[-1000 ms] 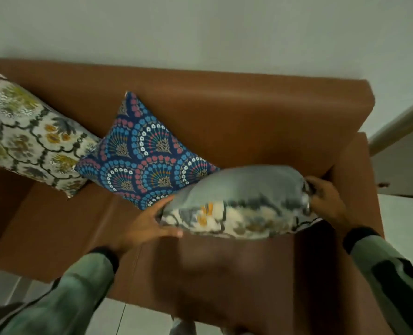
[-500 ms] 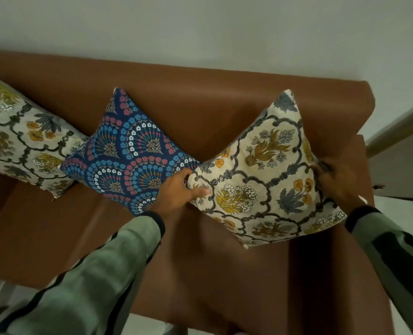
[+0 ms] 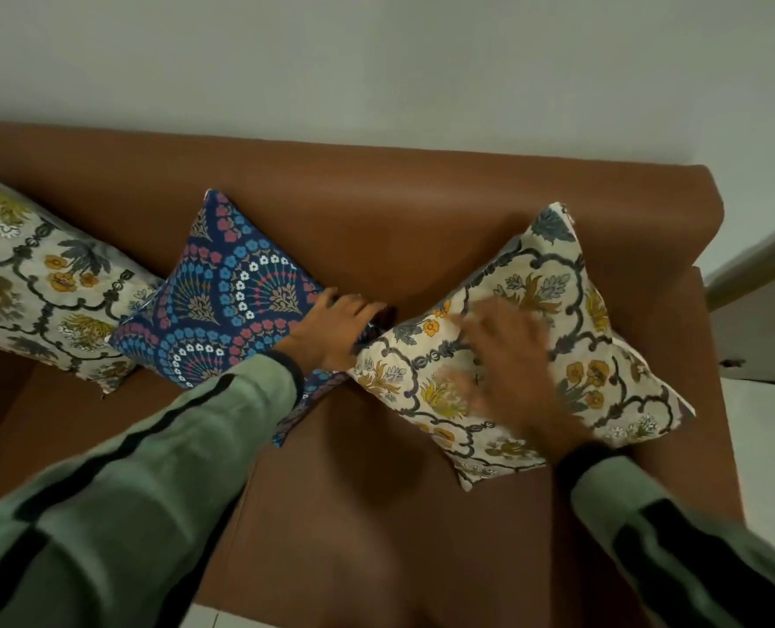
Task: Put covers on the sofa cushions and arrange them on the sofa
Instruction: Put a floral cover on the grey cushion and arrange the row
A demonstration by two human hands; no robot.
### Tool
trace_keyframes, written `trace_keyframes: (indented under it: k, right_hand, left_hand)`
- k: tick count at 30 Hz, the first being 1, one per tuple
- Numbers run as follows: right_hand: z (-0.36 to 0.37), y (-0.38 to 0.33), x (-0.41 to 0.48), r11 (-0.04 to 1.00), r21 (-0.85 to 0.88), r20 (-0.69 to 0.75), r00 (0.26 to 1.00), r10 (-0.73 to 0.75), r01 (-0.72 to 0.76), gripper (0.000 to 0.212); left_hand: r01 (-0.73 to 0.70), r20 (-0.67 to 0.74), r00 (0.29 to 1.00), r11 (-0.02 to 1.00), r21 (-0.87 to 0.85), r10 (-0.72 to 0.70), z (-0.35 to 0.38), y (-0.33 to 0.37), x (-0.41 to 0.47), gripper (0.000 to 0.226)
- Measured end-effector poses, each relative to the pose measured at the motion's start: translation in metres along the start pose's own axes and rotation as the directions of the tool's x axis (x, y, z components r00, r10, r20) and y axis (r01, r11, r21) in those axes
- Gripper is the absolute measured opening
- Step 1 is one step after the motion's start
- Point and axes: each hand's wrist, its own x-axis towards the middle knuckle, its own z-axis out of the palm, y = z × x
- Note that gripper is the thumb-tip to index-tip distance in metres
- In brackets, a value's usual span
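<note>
three covered cushions in a row on the brown sofa (image 3: 376,210), each set on a corner against the backrest. blue fan-patterned cushion (image 3: 222,301) at 9 o'clock of centre, touching a cream floral cushion (image 3: 36,283) farther toward 9. second cream floral cushion (image 3: 571,319) at 3 o'clock, beside the armrest. left hand (image 3: 336,330) laid open on the blue cushion's right corner, fingers spread. right hand (image 3: 508,369) motion-blurred, flat and open over the cream cushion's face; contact unclear.

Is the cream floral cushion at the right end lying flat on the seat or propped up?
Propped: the right cream floral cushion stands on a corner, its top corner against the sofa backrest.
</note>
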Motion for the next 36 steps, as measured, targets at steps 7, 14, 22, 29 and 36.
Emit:
trace_keyframes:
  k: [7, 14, 22, 29, 36]
  right_hand:
    - [0.063, 0.028, 0.003, 0.929, -0.355, 0.234, 0.972, -0.016, 0.101, 0.092]
    - [0.08, 0.03, 0.005, 0.896, -0.434, 0.204, 0.979, -0.002, 0.092, 0.09]
    - [0.086, 0.013, 0.007, 0.896, -0.441, 0.2, 0.979, 0.032, 0.061, 0.088]
    - [0.092, -0.057, 0.014, 0.937, -0.349, 0.197, 0.979, 0.05, 0.022, 0.074]
    - [0.15, -0.173, 0.054, 0.955, -0.164, 0.516, 0.846, -0.131, 0.248, 0.066]
  left_hand:
    - [0.035, 0.067, 0.996, 0.97, 0.241, -0.052, 0.019, -0.011, -0.013, 0.067]
    - [0.043, -0.064, 0.997, 0.997, 0.062, -0.039, 0.019, -0.038, -0.07, 0.033]
    - [-0.013, -0.16, 0.987, 0.998, 0.061, 0.023, 0.04, -0.025, -0.047, 0.055]
    - [0.182, -0.409, 0.89, 0.979, -0.089, -0.203, 0.079, -0.052, -0.11, 0.067]
    - [0.275, -0.134, 0.933, 0.9, -0.338, -0.335, 0.102, -0.122, -0.154, 0.068]
